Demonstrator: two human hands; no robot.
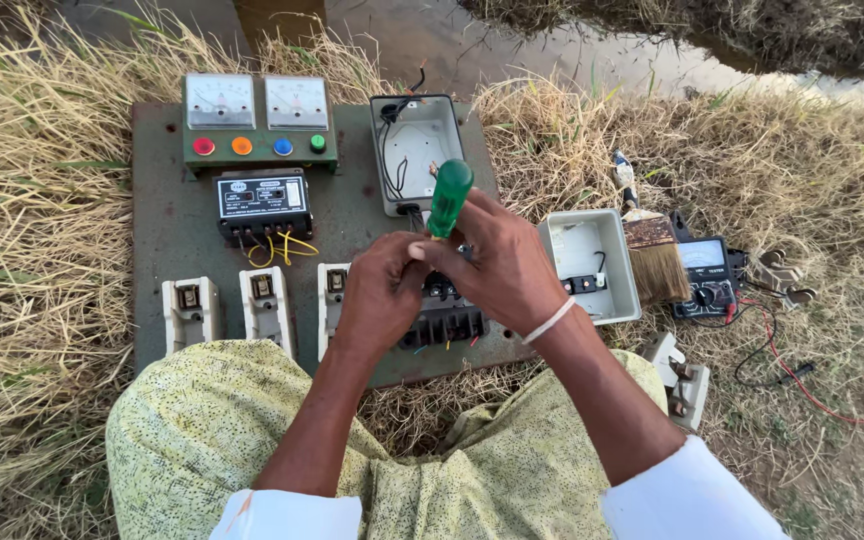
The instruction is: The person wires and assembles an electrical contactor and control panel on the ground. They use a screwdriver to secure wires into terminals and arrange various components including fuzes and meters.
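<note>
Right hand (502,265) clamped on green-handled screwdriver (449,197), frame centre — upright, tip driven down into black terminal block (442,322). Left hand (384,290) closed beside shaft, seemingly steadying it. Grey panel (167,240) flat on dry grass (22,260).

White rolled-up sleeves, white band on right wrist (550,322), pale yellow-green speckled cloth over knees (202,420)
</note>
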